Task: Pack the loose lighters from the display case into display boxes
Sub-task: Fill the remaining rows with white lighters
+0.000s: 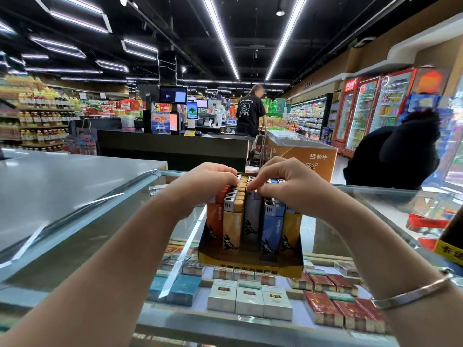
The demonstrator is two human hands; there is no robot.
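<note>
Both bare forearms reach forward and converge, hands side by side and nearly touching. The left hand (205, 182) and right hand (283, 180) face palm-down, fingers (253, 187) curled downward.

Bare forearms, silver bangle (411, 293) on right wrist

A supermarket under a black ceiling (253, 41) with long white light strips (220, 36). At ten o'clock stand shelves of bottled drinks (42, 118); at twelve a dark checkout counter (172, 144) with screens (173, 94); at two red glass-door drink coolers (370, 108). A chest freezer (300, 152) sits just right of centre.
</note>
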